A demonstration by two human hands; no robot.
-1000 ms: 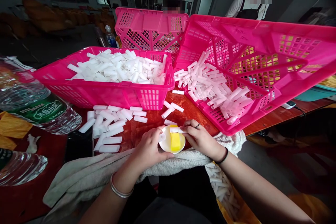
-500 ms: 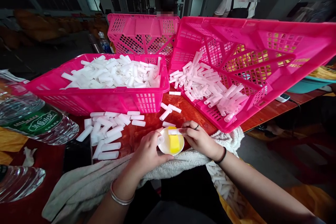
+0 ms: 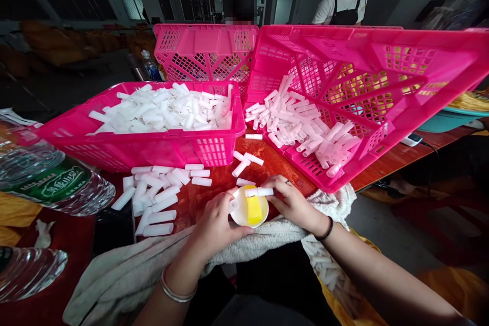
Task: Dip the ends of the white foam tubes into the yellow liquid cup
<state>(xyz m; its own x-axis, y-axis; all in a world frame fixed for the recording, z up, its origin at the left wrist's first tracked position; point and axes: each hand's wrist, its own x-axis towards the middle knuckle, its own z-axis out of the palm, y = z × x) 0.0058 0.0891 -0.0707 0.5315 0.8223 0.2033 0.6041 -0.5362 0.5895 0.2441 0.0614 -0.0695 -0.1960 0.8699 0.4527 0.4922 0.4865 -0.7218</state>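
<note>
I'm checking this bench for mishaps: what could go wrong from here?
The shallow round white dish sits right by the left hand, so a nudge might tip it.

The slim white tube across the yellow rectangular block could roll off if the right hand loses control of it.

The loose pile of white tubes lies near the open front of the pink plastic crate; a knock might spill some.

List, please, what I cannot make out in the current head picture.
Head view:
White bowl: part of its inside, behind the yellow block.
Pink basket at left: lower layers, under the top white tubes.
Lower-left bottle: cut off by the left edge.
Green label: small print, too small.
</note>
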